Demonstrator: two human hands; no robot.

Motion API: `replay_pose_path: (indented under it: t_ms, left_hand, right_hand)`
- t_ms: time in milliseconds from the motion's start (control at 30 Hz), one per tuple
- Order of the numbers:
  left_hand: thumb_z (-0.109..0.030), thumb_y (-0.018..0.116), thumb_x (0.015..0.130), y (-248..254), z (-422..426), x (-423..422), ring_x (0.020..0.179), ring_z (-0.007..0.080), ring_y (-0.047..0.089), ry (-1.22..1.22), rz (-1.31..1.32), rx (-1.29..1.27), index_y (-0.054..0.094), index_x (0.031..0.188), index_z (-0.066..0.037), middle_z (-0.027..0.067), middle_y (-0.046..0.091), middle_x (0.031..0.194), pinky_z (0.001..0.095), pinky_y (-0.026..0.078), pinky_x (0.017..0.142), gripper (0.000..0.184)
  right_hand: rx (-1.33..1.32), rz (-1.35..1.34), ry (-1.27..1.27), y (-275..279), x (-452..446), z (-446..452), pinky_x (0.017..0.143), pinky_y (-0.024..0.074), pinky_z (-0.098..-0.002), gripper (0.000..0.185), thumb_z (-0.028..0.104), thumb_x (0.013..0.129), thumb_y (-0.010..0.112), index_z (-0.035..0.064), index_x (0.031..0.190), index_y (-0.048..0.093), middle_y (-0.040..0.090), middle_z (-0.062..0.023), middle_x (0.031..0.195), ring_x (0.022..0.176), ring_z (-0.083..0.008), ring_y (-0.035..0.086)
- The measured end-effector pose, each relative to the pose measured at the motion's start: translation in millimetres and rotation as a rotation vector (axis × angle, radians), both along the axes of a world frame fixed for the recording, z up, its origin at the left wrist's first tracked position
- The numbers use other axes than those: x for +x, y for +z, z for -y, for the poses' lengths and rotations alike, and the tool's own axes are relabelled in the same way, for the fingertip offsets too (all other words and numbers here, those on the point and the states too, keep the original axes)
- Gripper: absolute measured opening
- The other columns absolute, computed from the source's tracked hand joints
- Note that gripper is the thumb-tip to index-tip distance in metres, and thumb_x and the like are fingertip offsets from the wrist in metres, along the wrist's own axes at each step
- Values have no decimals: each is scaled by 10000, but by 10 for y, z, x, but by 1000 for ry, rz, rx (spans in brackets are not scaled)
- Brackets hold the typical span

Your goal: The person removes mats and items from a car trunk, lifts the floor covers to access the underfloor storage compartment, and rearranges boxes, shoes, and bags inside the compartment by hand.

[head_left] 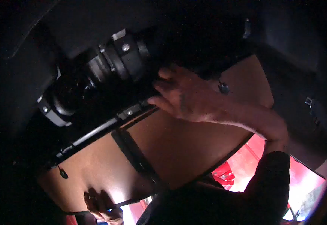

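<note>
A brown, curved-edged panel lies across the middle, with a dark strip over its face. My left hand is at its lower edge, fingers bent over the rim onto the brown face. From the right, my right hand reaches across the panel to its dark upper edge. Its fingers are curled there, and shadow hides what their tips hold. Close by are a black bar with a bracket and a small dark clip.
Above the panel sits a black cylindrical unit with screwed brackets. Dark lining surrounds the space. Through the gap at lower right, bright light falls on red parts. A second small clip hangs at the panel's left end.
</note>
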State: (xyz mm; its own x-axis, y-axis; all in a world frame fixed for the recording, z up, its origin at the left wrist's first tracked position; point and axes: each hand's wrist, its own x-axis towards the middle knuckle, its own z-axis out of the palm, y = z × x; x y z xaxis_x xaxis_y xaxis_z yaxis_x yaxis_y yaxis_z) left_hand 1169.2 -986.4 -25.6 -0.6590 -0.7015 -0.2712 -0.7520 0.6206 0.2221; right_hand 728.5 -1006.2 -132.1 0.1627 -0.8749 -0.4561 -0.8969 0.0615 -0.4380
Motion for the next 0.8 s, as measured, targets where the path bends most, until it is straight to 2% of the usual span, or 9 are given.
replay_pose_path:
  t_ms: [100,200,400,500,533,633,667,700,800]
  left_hand:
    - [-563,276,1080,-92,-139,39,1319,440,517,13,17,-6,589,1364,-53,198,590,1408,589,395,1140,663]
    - [-588,276,1073,-415,-384,294,1343,462,483,53,-23,-29,545,1395,-54,216,556,1439,630,371,1141,680]
    - [-517,371,1081,-344,-274,59,1338,474,494,11,-55,-73,560,1370,-34,225,566,1418,646,372,1143,594]
    - [-602,339,1058,-185,-188,-4,1332,447,521,-34,-27,-94,533,1349,-39,235,560,1365,654,392,1132,663]
    - [-593,401,1043,-99,-120,45,1318,461,535,-2,-92,-29,569,1357,-40,232,531,1418,645,395,1131,658]
    - [-327,514,1027,127,-52,-51,1377,446,464,91,-119,167,586,1410,-40,239,534,1446,562,358,1164,485]
    - [-220,623,944,138,-98,13,1396,455,437,101,-123,169,539,1451,-39,241,501,1482,536,342,1166,545]
    - [-219,723,890,131,-129,131,1419,438,417,105,-36,227,521,1460,-48,228,486,1504,525,324,1173,629]
    - [-452,776,861,303,80,4,1446,353,405,163,-335,769,509,1488,-64,202,481,1528,501,289,1201,784]
  right_hand:
    - [58,92,-24,58,-116,65,912,537,-447,401,373,960,662,-18,1037,706,628,-202,1012,1010,-363,622]
    - [-15,41,-2,-83,-1,-15,867,555,-446,392,368,964,660,-20,996,708,634,-203,998,980,-363,634]
    - [-145,40,-43,-120,-20,-96,908,549,-462,420,414,984,632,3,1002,713,669,-227,1084,1076,-379,649]
    - [226,67,-20,37,-127,53,1018,497,-491,489,478,1004,576,21,1115,711,676,-236,1171,1167,-405,625]
    - [172,69,-27,69,-182,3,1042,476,-500,512,492,1009,559,25,1173,690,667,-237,1203,1185,-416,612]
    - [-2,47,-14,125,-315,-291,1095,426,-516,578,518,1016,527,44,1335,618,635,-239,1293,1237,-441,573]
    - [-65,17,7,194,-336,-396,1100,418,-516,592,516,1015,528,53,1380,587,621,-241,1320,1253,-444,560]
    - [-127,-15,23,275,-350,-505,1104,410,-516,610,513,1014,529,63,1425,557,607,-243,1348,1269,-447,547]
    - [-201,-11,12,547,-413,-779,1090,419,-513,580,472,1005,554,68,1422,549,575,-261,1370,1305,-443,510]
